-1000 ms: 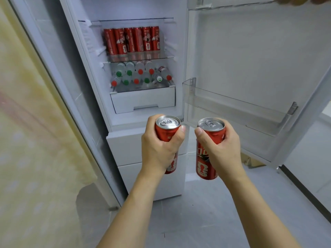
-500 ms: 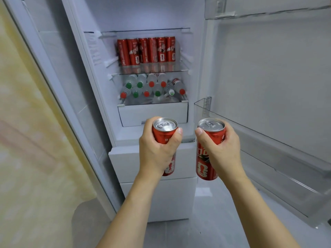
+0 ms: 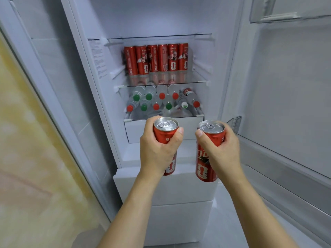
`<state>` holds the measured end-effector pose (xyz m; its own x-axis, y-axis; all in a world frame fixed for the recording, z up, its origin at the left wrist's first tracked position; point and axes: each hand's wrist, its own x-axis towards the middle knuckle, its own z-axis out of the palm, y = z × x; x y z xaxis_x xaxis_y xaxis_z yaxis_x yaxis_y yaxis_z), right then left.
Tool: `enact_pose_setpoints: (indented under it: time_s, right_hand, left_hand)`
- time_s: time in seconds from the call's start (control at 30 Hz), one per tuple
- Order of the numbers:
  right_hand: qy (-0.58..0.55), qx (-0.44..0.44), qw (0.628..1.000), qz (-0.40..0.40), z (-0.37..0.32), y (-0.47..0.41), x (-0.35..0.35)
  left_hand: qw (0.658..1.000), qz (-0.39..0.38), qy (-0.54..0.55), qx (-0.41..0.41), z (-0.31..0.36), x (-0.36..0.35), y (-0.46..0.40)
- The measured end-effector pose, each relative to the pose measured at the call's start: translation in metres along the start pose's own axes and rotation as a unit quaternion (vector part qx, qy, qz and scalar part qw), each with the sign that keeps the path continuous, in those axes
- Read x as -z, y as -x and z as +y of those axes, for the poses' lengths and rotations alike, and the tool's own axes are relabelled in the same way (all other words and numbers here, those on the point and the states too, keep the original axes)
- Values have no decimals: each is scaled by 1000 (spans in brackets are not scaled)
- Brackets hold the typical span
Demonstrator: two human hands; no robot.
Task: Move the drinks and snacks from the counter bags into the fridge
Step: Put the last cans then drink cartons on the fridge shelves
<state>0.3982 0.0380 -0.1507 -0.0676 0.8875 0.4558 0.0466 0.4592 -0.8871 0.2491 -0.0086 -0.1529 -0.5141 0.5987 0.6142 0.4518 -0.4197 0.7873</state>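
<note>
Item: I hold one red soda can [image 3: 165, 135] in left hand [image 3: 157, 151], another can [image 3: 208, 154] in right hand [image 3: 219, 149]. Risk: bumping the shelved can row [image 3: 156, 59] and toppling it while loading.

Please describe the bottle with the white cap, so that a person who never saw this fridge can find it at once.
Look into the open fridge and find the glass shelf that carries the row of red cans. Under it, bottles lie on their sides with caps facing out. The bottle with the white cap lies in the front row, second from the right; every other cap is red or green.
</note>
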Motion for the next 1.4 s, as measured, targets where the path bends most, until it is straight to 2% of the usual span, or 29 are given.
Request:
enact_pose_setpoints:
  time_s: [0.17, 0.33, 0.57, 0.87, 1.03, 1.4]
  right_hand:
    - [-2, 3, 1000, 19, 11, -27, -28]
    - [-7, -14, 1000, 6, 30, -58, -44]
    - [-22, -21, 999, -25, 59, -114, -62]
    - [-34, -13, 999, -27, 79, -159, -80]
    - [-55, -1, 998, -34, 77, -176, -102]
    - [-86, 33, 996, 22, 45, -224, -160]
  left_hand:
    - [1000, -17, 1, -6, -24, -2, -32]
    - [1000, -13, 6, -1, -53, -14, -58]
    - [1000, 19, -8, 9, -88, -42, -96]
    - [999, 36, -14, 4, -111, -66, -134]
    - [999, 42, -9, -9, -121, -60, -159]
    - [993, 92, 21, -76, -119, -12, -251]
